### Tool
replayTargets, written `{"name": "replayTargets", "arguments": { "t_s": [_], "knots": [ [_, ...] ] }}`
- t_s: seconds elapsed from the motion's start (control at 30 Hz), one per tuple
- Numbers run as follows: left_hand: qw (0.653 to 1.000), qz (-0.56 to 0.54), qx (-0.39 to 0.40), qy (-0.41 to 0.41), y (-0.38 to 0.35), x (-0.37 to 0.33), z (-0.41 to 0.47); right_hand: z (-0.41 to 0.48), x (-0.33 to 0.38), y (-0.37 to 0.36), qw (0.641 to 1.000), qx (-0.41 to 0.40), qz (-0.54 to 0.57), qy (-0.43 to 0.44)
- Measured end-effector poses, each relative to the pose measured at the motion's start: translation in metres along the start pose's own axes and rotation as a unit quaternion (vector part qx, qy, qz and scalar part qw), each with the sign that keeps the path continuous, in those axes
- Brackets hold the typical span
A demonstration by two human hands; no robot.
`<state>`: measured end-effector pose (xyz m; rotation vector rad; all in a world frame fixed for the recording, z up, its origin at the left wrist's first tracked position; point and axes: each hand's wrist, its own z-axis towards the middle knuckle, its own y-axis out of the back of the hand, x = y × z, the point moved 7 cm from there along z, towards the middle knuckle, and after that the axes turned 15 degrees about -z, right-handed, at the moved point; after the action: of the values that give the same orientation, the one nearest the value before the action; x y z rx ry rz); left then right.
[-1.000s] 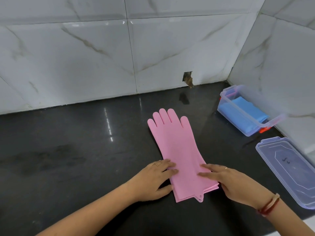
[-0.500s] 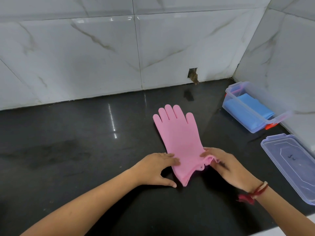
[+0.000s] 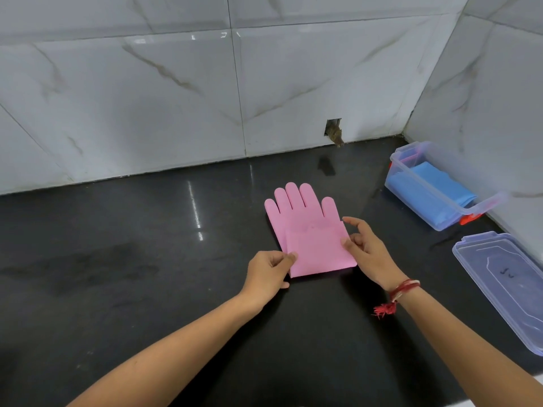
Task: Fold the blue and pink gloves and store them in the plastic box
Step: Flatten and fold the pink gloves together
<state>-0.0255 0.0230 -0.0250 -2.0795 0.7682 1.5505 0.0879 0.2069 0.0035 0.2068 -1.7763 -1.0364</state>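
Observation:
The pink gloves (image 3: 311,230) lie stacked on the black counter (image 3: 147,259), fingers pointing at the wall, with the cuff end folded up over the palm. My left hand (image 3: 269,270) pinches the fold's left edge between thumb and fingers. My right hand (image 3: 367,248) touches the fold's right edge with thumb and fingertips, fingers apart. The folded blue gloves (image 3: 432,186) lie inside the clear plastic box (image 3: 417,168) at the far right.
The box's clear lid (image 3: 505,286) lies flat on the counter near the right edge. White marble-tiled walls close off the back and right sides, with a small hole (image 3: 333,129) in the back tiles. A red thread band circles my right wrist.
The gloves' cuff end has been lifted and folded forward over the palm. Both hands moved from the cuff to the sides of the new fold.

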Motion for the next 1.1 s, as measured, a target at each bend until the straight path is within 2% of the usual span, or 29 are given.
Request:
{"name": "replayTargets", "arguments": {
  "t_s": [0.1, 0.2, 0.33, 0.47, 0.53, 0.6, 0.67, 0.7, 0.77, 0.83, 0.97, 1.1],
  "knots": [
    [0.997, 0.072, -0.022, -0.035, 0.003, -0.006, -0.001, 0.002, 0.001, -0.003, 0.997, -0.02, -0.067, 0.018],
    [0.989, 0.138, -0.018, -0.054, 0.004, -0.015, 0.002, 0.002, 0.003, -0.004, 0.996, -0.042, -0.081, 0.018],
    [0.987, 0.157, -0.011, -0.025, 0.011, -0.014, 0.008, -0.001, 0.006, -0.004, 0.992, -0.045, -0.113, 0.043],
    [0.967, 0.249, -0.028, -0.052, 0.015, -0.023, 0.012, 0.001, 0.008, 0.003, 0.979, -0.087, -0.183, -0.001],
    [0.935, 0.332, -0.054, -0.118, 0.015, -0.034, 0.009, 0.003, 0.015, 0.005, 0.957, -0.1, -0.271, 0.006],
    [0.876, 0.415, -0.046, -0.243, 0.006, -0.049, 0.002, 0.006, 0.024, 0.008, 0.93, -0.109, -0.339, 0.086],
    [0.802, 0.471, 0.034, -0.366, -0.01, -0.056, -0.001, 0.007, 0.027, 0.002, 0.892, -0.058, -0.408, 0.187],
    [0.772, 0.49, 0.101, -0.392, -0.017, -0.054, 0.0, 0.007, 0.024, -0.001, 0.877, -0.018, -0.426, 0.22],
    [0.749, 0.519, 0.233, -0.341, -0.02, -0.04, 0.007, 0.008, 0.012, -0.004, 0.892, 0.062, -0.389, 0.222],
    [0.738, 0.542, 0.295, -0.273, -0.011, -0.024, 0.017, 0.01, 0.001, -0.006, 0.908, 0.101, -0.348, 0.208],
    [0.73, 0.55, 0.292, -0.283, -0.004, -0.021, 0.027, 0.012, -0.009, -0.013, 0.899, 0.143, -0.363, 0.198],
    [0.68, 0.596, 0.268, -0.333, -0.009, -0.025, 0.032, 0.015, -0.011, -0.01, 0.905, 0.125, -0.358, 0.193]
  ]
}}
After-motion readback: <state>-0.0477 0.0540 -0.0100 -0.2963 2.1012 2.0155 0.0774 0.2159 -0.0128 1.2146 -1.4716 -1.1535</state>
